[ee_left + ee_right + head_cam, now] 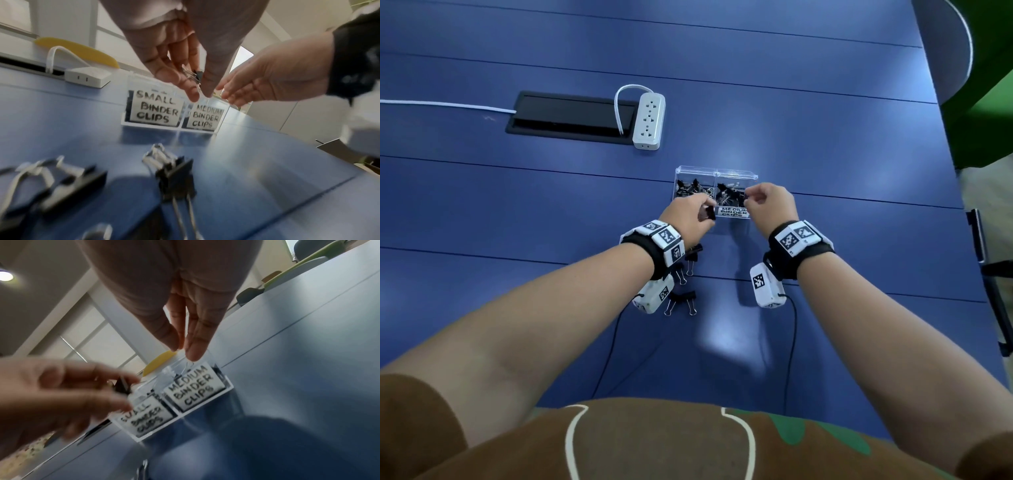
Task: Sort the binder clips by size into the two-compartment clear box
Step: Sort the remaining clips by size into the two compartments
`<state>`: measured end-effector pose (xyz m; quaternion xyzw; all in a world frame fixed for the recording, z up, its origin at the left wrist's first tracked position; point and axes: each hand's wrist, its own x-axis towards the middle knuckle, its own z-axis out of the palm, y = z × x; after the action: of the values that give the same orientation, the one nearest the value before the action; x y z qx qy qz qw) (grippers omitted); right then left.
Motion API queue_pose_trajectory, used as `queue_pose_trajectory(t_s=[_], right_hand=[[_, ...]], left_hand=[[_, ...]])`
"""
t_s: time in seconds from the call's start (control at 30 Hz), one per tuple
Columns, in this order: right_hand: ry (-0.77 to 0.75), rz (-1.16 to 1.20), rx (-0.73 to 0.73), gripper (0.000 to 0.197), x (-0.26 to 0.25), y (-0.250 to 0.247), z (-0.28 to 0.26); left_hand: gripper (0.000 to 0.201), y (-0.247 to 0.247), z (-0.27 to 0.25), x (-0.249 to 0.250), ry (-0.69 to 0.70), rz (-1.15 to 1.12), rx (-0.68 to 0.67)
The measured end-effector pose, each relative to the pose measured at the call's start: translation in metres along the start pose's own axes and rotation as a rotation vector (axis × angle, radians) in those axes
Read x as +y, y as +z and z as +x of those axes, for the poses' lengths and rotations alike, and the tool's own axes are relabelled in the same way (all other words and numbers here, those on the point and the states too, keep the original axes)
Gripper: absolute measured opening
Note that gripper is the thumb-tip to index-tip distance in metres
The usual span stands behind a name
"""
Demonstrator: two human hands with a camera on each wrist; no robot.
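The clear two-compartment box [717, 174] stands on the blue table, with black clips in both halves. Its labels read SMALL BINDER CLIPS [155, 110] on the left and MEDIUM BINDER CLIPS [193, 389] on the right. My left hand [708, 209] pinches a small black binder clip [196, 76] just in front of the small compartment. My right hand [182, 346] hovers over the medium compartment, thumb and fingers pointing down and close together, with nothing visible between them. Three loose binder clips [682, 300] lie on the table under my left wrist.
A white power strip [649, 121] and a black cable hatch [571, 118] lie behind the box. The table's right edge [959, 192] runs close by, with a chair beyond it. Thin black wires trail from both wrist cameras toward my body.
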<state>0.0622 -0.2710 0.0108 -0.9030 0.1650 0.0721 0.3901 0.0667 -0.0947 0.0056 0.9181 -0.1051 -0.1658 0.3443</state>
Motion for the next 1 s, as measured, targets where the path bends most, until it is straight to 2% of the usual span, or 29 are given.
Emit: queue_pose_trajectory(t_s=[0.13, 0.3, 0.37, 0.47, 0.57, 0.67, 0.83, 1.0], right_hand=[[-0.047, -0.096, -0.125, 0.02, 0.007, 0.021, -0.038], [-0.253, -0.244, -0.494, 0.024, 0.019, 0.065, -0.107], [-0.267, -0.305, -0.564, 0.033, 0.023, 0.078, -0.121], [-0.259, -0.397, -0.564, 0.039, 0.024, 0.091, -0.127], [-0.273, -0.393, -0.531, 0.033, 0.025, 0.096, -0.126], [-0.283, -0.34, -0.474, 0.024, 0.03, 0.092, -0.121], [-0.273, -0.263, -0.365, 0.018, 0.037, 0.077, -0.107], [-0.205, -0.269, -0.328, 0.014, 0.036, 0.064, -0.094]], left_hand=[[0.039, -0.007, 0.03, 0.016, 0.067, 0.09, 0.026], [0.047, -0.003, 0.056, 0.024, 0.074, 0.233, -0.102], [0.048, -0.001, 0.057, 0.024, 0.094, 0.243, -0.137], [0.04, 0.001, 0.047, 0.021, 0.125, 0.221, -0.103], [0.022, -0.002, 0.03, 0.013, 0.153, 0.156, -0.054], [0.014, -0.008, 0.008, -0.005, 0.149, 0.139, -0.072], [0.023, -0.004, -0.026, -0.045, 0.062, 0.211, -0.161], [0.041, 0.012, -0.041, -0.055, 0.044, 0.273, -0.225]])
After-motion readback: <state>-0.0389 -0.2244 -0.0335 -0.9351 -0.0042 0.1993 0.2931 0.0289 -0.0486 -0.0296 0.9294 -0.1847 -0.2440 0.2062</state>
